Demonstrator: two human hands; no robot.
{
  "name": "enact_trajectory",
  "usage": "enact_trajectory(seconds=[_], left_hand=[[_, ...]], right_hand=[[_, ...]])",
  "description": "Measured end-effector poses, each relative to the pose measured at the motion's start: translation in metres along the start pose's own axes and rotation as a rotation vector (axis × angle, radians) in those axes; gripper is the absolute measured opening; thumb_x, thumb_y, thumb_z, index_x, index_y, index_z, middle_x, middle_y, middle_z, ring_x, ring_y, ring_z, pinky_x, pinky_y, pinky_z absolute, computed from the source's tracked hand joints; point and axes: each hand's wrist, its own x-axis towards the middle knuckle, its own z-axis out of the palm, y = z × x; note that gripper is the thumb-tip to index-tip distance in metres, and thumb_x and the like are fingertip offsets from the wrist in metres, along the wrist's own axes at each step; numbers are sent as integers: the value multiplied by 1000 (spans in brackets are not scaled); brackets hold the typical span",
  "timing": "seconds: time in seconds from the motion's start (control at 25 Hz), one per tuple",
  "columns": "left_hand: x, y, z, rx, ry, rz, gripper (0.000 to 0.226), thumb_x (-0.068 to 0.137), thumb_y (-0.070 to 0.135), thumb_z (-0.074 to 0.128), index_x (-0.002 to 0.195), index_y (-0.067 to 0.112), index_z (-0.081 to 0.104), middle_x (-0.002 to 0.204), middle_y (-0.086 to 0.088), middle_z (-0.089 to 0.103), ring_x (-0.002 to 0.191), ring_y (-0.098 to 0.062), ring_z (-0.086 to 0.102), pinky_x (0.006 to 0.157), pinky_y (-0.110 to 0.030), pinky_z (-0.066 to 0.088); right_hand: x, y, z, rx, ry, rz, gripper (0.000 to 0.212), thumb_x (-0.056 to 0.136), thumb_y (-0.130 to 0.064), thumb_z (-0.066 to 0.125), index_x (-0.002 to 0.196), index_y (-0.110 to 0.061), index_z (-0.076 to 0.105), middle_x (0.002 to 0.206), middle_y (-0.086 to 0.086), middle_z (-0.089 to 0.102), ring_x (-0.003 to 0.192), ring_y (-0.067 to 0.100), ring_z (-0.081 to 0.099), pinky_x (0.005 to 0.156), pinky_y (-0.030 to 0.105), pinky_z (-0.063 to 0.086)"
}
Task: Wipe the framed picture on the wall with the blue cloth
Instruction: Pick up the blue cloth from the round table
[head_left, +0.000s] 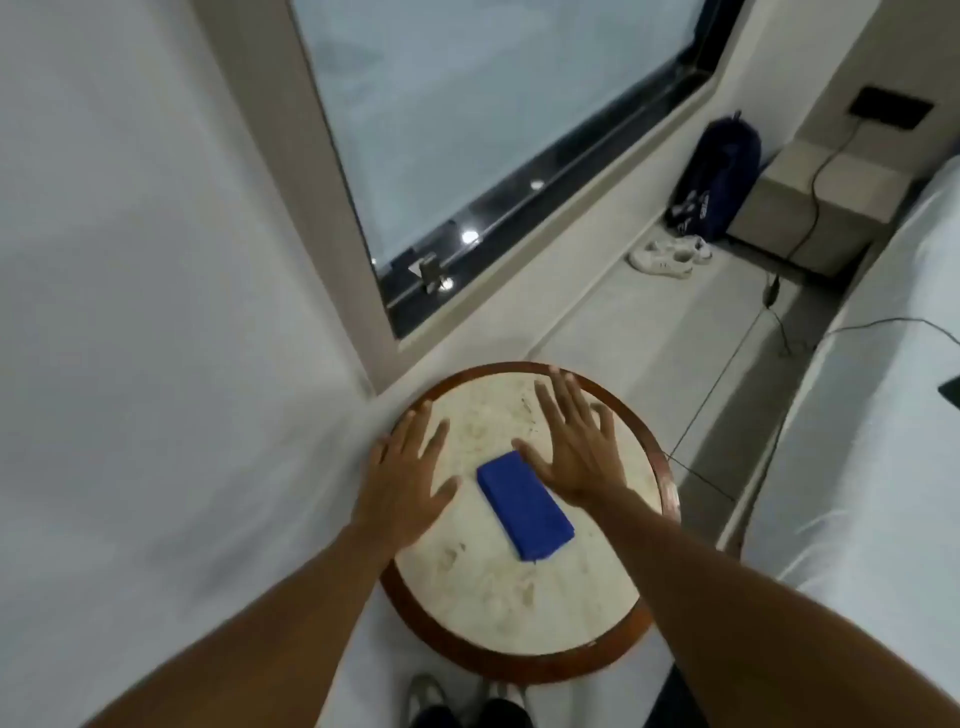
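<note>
— Pale walls and a big window (467, 130) close us in, with a round table (524, 613) right below us. Where's our blue cloth (524, 506)?

— Folded flat at the table's middle, its long side running from 11 to 5 o'clock. Our left hand (405, 480) hovers at 9 o'clock of it, fingers spread, holding nothing. Our right hand (569, 449) sits at 1 o'clock, also spread and empty, its thumb close by the cloth's top corner; we can't tell if it touches.

— What could go wrong?

— We judge a flat-palmed swipe might push the cloth along the smooth top toward the 5 o'clock rim and off. A one-corner grab could let the folds drop open.

— And the framed picture?

— Not in view, so we'd have to turn to find it.

— Anything in our way?

— The bed (883, 415) crowds the 3 o'clock side, a cable (810, 197) trails over the floor, and shoes (667, 254) and a dark bag (722, 176) lie at 1 o'clock, well apart from us.
</note>
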Motion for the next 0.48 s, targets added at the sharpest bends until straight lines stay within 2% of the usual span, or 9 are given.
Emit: enact_trajectory(seconds=[0.04, 0.16, 0.24, 0.28, 0.36, 0.48], left_hand=[[8, 0, 36, 28, -67, 48, 75, 97, 57, 43, 158, 19, 22, 168, -11, 16, 153, -31, 23, 119, -52, 29], [35, -12, 160, 105, -176, 155, 74, 99, 53, 40, 160, 21, 11, 170, -8, 2, 156, -27, 11, 123, -49, 23], [60, -17, 220, 178, -174, 210, 74, 100, 52, 36, 159, 21, 3, 170, -8, -4, 157, -26, 5, 123, -48, 19], [69, -18, 245, 207, -158, 239, 74, 100, 52, 35, 159, 19, 4, 170, -9, -2, 157, -26, 6, 123, -49, 19], [74, -18, 285, 202, -153, 293, 71, 100, 52, 36, 158, 16, 18, 169, -11, 11, 155, -27, 17, 120, -50, 26], [74, -22, 303, 147, -75, 312, 63, 100, 44, 32, 155, 12, 32, 165, -13, 26, 152, -29, 28, 115, -50, 35]], right_hand=[[-9, 15, 34, -37, -87, 29, 82, 90, -73, 17, 154, -23, 1, 162, 1, -10, 148, 20, -8, 115, 55, 19], [-31, 62, 157, -116, -186, 38, 84, 90, -75, 17, 154, -24, -2, 162, 2, -10, 148, 22, -6, 115, 53, 20], [-29, 77, 221, -116, -186, -17, 86, 89, -75, 21, 154, -23, -1, 162, 4, -6, 149, 23, -1, 113, 51, 23], [-28, 80, 245, -121, -183, -44, 87, 89, -74, 23, 154, -21, 0, 163, 4, -4, 149, 23, 0, 112, 50, 24], [-32, 78, 282, -108, -171, -62, 87, 90, -72, 27, 154, -17, 7, 163, 6, 0, 149, 21, 1, 110, 44, 24], [-35, 75, 298, -85, -79, -18, 70, 98, -56, 32, 152, -14, 22, 162, 8, 12, 149, 21, 8, 108, 37, 26]])
